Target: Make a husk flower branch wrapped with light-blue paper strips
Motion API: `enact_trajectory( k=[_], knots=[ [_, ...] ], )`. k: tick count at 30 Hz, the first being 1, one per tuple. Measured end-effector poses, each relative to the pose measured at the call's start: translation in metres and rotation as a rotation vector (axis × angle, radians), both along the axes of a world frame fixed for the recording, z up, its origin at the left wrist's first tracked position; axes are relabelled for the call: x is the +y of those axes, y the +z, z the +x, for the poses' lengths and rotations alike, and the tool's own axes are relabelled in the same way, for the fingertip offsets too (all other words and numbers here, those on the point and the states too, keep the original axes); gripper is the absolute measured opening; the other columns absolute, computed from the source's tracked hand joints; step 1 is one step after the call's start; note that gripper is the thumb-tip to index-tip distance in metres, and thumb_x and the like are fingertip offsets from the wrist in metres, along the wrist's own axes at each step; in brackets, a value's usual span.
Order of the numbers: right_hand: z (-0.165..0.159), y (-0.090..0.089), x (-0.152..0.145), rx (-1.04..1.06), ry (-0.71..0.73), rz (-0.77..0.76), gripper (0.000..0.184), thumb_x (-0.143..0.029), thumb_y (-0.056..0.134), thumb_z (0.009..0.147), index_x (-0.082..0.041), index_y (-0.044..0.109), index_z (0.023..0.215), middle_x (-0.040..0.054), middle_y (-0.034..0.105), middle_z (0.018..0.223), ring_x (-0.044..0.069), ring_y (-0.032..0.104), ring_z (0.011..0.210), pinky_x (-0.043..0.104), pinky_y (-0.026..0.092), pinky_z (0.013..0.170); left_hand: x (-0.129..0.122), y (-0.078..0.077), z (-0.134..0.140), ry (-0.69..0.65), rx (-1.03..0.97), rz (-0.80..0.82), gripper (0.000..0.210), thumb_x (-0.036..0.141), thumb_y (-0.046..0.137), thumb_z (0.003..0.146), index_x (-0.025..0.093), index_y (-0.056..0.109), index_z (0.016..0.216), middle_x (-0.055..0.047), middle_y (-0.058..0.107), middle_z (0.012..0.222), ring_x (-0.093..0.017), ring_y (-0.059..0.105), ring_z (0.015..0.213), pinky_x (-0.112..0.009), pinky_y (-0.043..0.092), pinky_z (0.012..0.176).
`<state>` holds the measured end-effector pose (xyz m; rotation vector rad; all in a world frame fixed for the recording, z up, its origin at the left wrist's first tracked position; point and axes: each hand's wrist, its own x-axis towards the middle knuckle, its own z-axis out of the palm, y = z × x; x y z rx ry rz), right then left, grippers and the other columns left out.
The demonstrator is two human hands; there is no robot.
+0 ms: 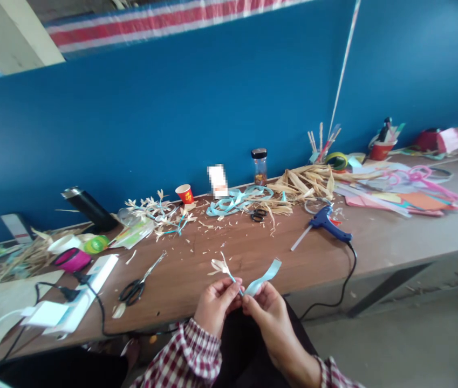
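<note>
Between the fingers of my left hand [217, 304] is the thin stem of a small husk flower [221, 265], its pale petals pointing up and away over the table edge. My right hand [271, 312] pinches a light blue ribbon [267, 274], whose loose end curls up to the right. The ribbon's other end meets the stem, which looks blue near my fingertips. Both hands are close together at the front edge of the brown table [208, 253]. My fingers partly hide where ribbon and stem join.
Black-handled scissors [134, 291] and a white power strip [87, 293] lie on the left. A blue glue gun [328, 223] with a trailing cord is to the right. Behind are finished-looking flower sprigs [151, 210], coiled ribbon [232, 202], corn husks [301, 183] and a jar [259, 166].
</note>
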<state>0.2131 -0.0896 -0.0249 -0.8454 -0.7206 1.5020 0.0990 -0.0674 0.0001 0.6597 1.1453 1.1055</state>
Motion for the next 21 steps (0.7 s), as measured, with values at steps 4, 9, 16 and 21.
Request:
enact_trajectory(
  k=[4,9,16,21],
  knots=[
    [0.000,0.009,-0.004,0.138,0.076,-0.097,0.026,-0.033,0.074,0.069,-0.016,0.056,0.076,-0.0014,0.059,0.068,0.009,0.052,0.060,0.021,0.043,0.058,0.001,-0.003,0.000,-0.026,-0.162,0.021,0.034,0.032,0.085,0.051,0.011,0.066,0.071,0.000,0.064,0.058,-0.009,0.056,0.046,-0.022,0.049,0.047],
    [0.003,0.021,-0.007,0.288,0.135,-0.182,0.022,-0.029,0.076,0.069,-0.015,0.062,0.077,-0.0006,0.061,0.070,0.007,0.054,0.061,0.018,0.045,0.059,0.001,-0.005,-0.003,-0.049,-0.259,0.003,0.036,0.024,0.087,0.048,0.013,0.068,0.076,-0.001,0.069,0.065,-0.010,0.059,0.048,-0.022,0.049,0.049],
    [0.004,0.024,-0.012,0.379,0.236,-0.249,0.017,-0.025,0.075,0.070,-0.014,0.064,0.076,-0.0011,0.058,0.064,0.006,0.053,0.057,0.017,0.047,0.058,0.001,-0.008,-0.006,-0.061,-0.273,0.069,0.034,0.025,0.088,0.045,0.014,0.065,0.068,0.002,0.065,0.058,-0.008,0.059,0.050,-0.019,0.047,0.049],
    [0.005,0.029,-0.015,0.418,0.273,-0.271,0.015,-0.024,0.073,0.072,-0.013,0.064,0.077,-0.0010,0.057,0.065,0.006,0.053,0.058,0.017,0.047,0.059,-0.001,-0.007,-0.006,-0.073,-0.252,0.133,0.033,0.028,0.086,0.049,0.014,0.059,0.060,0.003,0.061,0.057,-0.008,0.056,0.050,-0.020,0.047,0.050]
  ],
)
